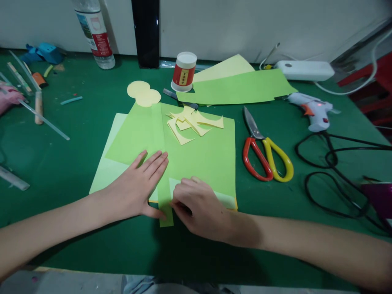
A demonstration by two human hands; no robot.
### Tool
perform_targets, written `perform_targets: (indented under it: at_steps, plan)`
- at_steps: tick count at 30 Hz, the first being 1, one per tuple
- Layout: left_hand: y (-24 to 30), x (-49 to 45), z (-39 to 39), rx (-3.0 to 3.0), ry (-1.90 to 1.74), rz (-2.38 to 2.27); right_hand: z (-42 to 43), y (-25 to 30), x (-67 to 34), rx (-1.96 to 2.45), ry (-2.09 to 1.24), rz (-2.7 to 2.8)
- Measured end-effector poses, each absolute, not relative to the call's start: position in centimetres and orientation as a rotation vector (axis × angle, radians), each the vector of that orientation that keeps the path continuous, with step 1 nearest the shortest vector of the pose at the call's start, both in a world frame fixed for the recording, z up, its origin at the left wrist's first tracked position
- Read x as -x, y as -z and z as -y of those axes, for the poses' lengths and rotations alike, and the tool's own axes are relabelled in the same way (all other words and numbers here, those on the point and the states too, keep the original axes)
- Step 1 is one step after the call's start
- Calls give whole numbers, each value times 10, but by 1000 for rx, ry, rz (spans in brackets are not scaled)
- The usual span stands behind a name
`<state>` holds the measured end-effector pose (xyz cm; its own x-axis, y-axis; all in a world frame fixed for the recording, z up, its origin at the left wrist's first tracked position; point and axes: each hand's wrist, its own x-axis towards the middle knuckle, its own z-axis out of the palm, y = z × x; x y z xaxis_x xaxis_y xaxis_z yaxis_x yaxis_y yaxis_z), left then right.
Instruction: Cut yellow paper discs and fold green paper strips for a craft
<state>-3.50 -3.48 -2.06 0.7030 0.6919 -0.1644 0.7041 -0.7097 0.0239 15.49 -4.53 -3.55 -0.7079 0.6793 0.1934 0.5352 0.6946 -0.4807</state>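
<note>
My left hand (136, 185) lies flat with fingers stretched out on a green paper sheet (202, 157), pressing beside a narrow green paper strip (164, 179) that runs toward me. My right hand (199, 204) is curled, its fingertips pinching the near end of that strip. A pale green sheet (105, 169) lies under the green one and sticks out at the left. Yellow paper offcuts (191, 122) rest on the far part of the green sheet.
Red-and-yellow scissors (265, 153) lie right of the sheets, a glue gun (312, 110) and black cable (333, 175) further right. A red-labelled glue pot (183, 71), more green and yellow sheets (239, 87), two yellow paper circles (143, 94) and a bottle (96, 34) stand behind. Glue sticks (39, 116) lie left.
</note>
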Motion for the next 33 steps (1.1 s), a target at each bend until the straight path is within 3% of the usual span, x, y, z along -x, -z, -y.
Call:
perform_targets:
  at_steps: [11, 19, 29, 33]
  plan:
    - [4, 46, 13, -2711, 31, -1148, 17, 27, -166, 1039, -510, 2581]
    - [2, 45, 13, -2350, -59, -1261, 9, 17, -151, 1226, -730, 2645]
    - [-2, 38, 9, -2184, -198, -1370, -2, 14, -154, 1108, -756, 2534]
    - [-14, 35, 6, -2335, -375, -1277, -10, -6, -168, 992, -619, 2501]
